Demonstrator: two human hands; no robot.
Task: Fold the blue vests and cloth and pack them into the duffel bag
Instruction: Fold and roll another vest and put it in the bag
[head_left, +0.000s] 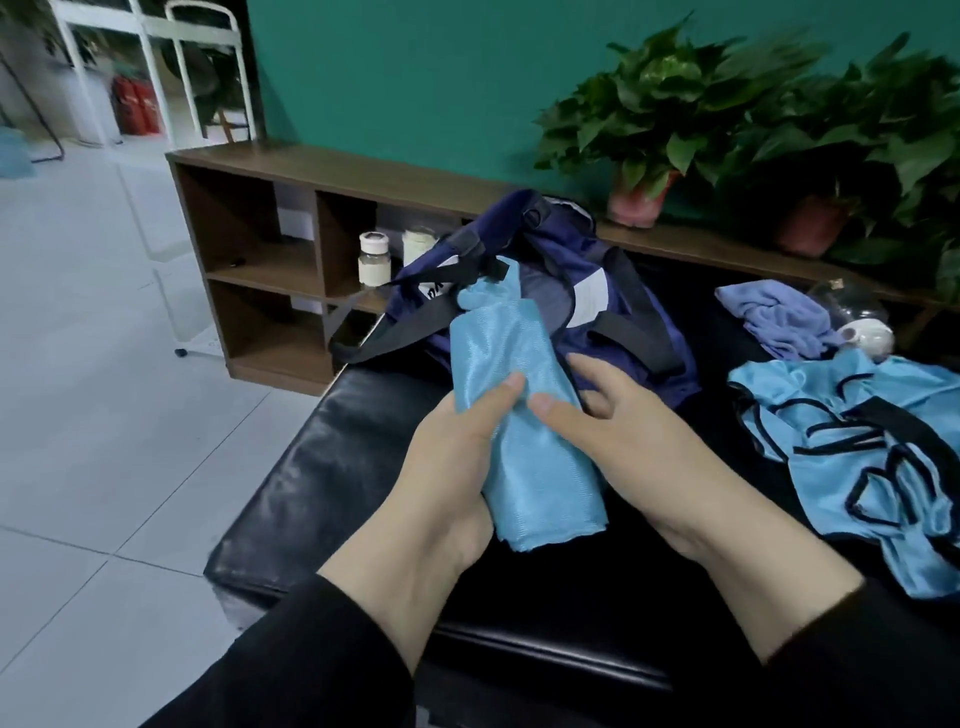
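Black sleeves fill the bottom of the frame, and from them both hands reach up to the centre. Left hand (457, 441) wraps the lower-left side of a light blue, shiny rolled vest (524, 410), thumb across its front, so this grip is grasping the roll. Right hand (618, 431) lies along the roll's right side with thumb touching the fabric and fingers fairly straight; it seems to steady more than clasp.

Held above the black padded counter (322, 467), the roll runs its long axis from lower right near the wrists to upper left, and its far tip already lies over the opening of the navy blue duffel bag (618, 317) directly beyond. Bag sits up-frame from both hands, so I judge the coming move a push along that axis; the left hand carries the load.

Right of centre, a loose heap of light blue vests with black trim (852, 447) waits unfolded, with a crumpled lavender cloth (779, 317) above it.
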